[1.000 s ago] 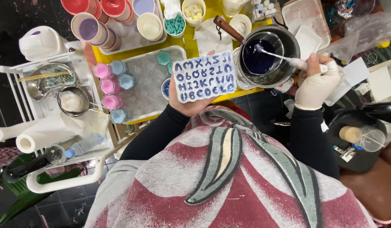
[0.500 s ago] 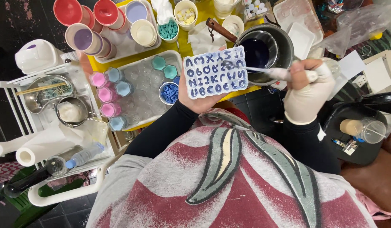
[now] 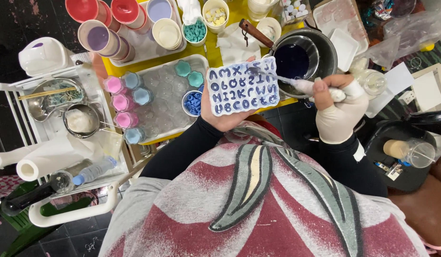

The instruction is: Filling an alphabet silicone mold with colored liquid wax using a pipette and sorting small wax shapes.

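On the bench's left part a clear tray (image 3: 168, 102) holds small pink and blue cups. Just right of it, near the front edge, the left hand (image 3: 225, 121) cups a white letter mould (image 3: 243, 85) from below, its cavities filled with blue. The gloved right hand (image 3: 339, 112) has its grip closed on a spoon (image 3: 277, 77), tip over the mould's top right corner, beside the pot of dark blue liquid (image 3: 292, 61). A tilt of the unsupported mould could likely spill the fill; an overfull spoon may flood neighbouring letters.

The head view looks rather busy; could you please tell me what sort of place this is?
Probably a small craft workbench for casting coloured pieces: the left hand holds a white letter mould filled with blue, a dark metal pot of blue liquid stands beyond it, beside round cups of coloured bits.
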